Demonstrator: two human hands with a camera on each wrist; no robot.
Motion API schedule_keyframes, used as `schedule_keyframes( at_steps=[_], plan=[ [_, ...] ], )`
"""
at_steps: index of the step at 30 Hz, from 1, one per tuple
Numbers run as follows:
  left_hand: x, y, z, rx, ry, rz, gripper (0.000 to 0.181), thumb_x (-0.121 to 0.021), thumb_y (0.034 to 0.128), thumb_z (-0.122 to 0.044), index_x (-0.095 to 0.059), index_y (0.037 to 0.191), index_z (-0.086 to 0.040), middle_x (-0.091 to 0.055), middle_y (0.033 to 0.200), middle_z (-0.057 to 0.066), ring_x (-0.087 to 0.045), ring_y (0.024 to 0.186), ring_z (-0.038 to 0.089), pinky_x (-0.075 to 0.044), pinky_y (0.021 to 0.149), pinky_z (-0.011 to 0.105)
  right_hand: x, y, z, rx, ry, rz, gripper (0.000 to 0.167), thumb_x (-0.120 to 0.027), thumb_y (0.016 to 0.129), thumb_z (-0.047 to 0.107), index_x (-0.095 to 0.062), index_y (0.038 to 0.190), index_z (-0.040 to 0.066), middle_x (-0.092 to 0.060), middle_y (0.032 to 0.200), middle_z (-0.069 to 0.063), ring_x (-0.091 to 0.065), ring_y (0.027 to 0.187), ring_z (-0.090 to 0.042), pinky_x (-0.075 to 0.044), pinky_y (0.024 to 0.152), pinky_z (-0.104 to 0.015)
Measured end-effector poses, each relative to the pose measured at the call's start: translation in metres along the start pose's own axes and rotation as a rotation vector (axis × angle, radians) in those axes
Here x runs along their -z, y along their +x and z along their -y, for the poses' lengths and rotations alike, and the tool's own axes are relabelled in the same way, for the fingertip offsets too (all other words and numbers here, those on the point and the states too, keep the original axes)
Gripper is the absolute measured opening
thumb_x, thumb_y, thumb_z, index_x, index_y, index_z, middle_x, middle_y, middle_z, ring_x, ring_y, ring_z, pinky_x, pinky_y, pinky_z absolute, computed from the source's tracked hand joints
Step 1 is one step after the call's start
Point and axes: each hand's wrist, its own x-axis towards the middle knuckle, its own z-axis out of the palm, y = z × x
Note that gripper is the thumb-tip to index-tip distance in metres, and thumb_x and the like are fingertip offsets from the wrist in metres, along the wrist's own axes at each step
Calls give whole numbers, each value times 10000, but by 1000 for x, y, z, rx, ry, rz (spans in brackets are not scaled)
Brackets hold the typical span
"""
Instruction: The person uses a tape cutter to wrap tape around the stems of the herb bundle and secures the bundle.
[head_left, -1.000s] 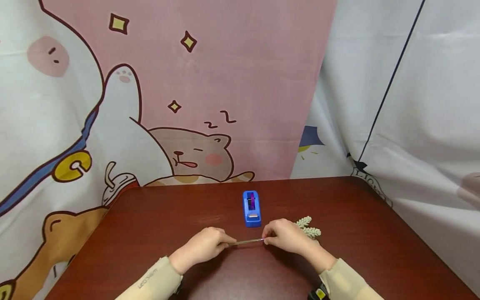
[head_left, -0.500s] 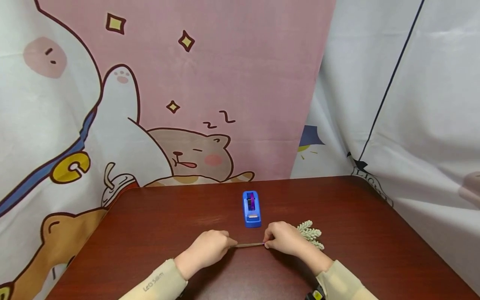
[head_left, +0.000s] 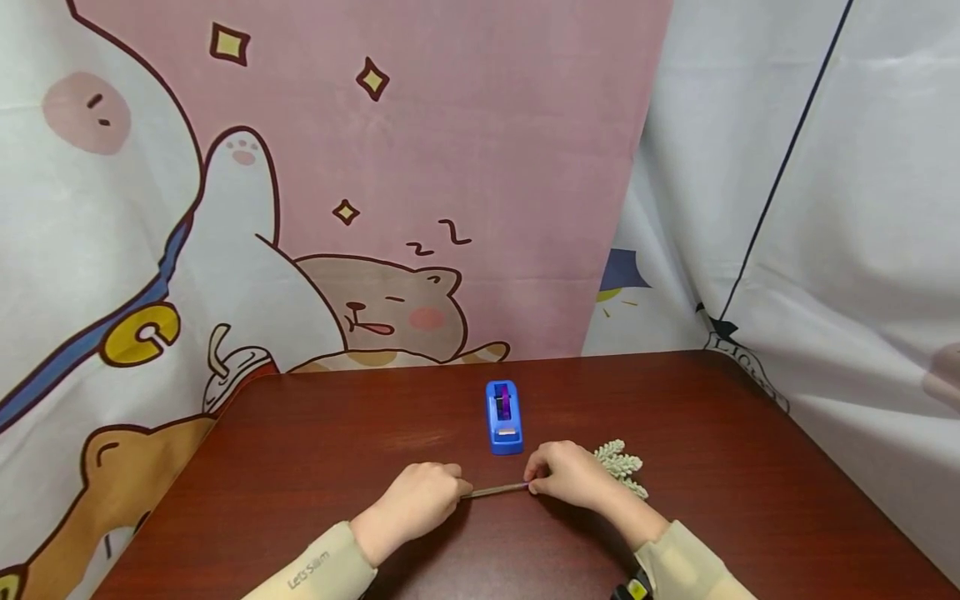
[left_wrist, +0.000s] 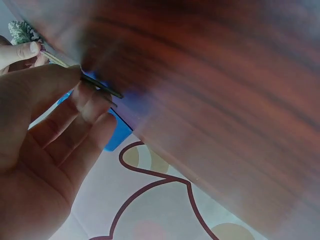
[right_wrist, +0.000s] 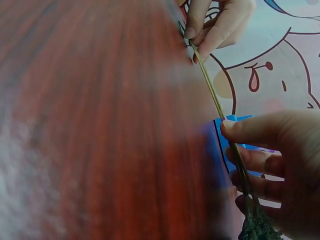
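Both hands hold a small bunch of plant sprigs with thin greenish stems [head_left: 495, 491] and pale green, knobbly heads [head_left: 618, 460]. My left hand [head_left: 416, 504] pinches the stem ends between thumb and fingers; in the left wrist view, dark tips poke out past the fingertips. Nearer the heads, my right hand [head_left: 566, 473] pinches the stems between thumb and forefinger, a speck of purple showing at its fingertips. The right wrist view has the stems running under that hand [right_wrist: 295, 155] to the dark-looking heads [right_wrist: 260, 227]. The stems stretch nearly level between the hands, just above the table.
A blue tape dispenser [head_left: 491, 421] with a purple roll core stands just beyond the hands on the dark red-brown wooden table [head_left: 360, 433]. A cartoon-printed cloth [head_left: 525, 167] hangs behind the table, and white cloth hangs at the right.
Both hands have shifted slightly toward me with the sprigs, mostly in the first half second. More of the heads shows beyond the right hand. The tape dispenser has stayed put.
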Motion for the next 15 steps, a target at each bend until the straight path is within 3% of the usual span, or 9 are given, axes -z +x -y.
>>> schedule_keyframes(
  at_steps=[15],
  plan=[
    [2,-2,0,25,-21,45,129,-722,732,-96,-703,778,-215,-523,678,-82,-582,604,139,-430,476,293,8,2,5,21,22,42,84,-794,774,209,-714,792,220,-564,746,169,-486,678,-28,-426,613,-274]
  ],
)
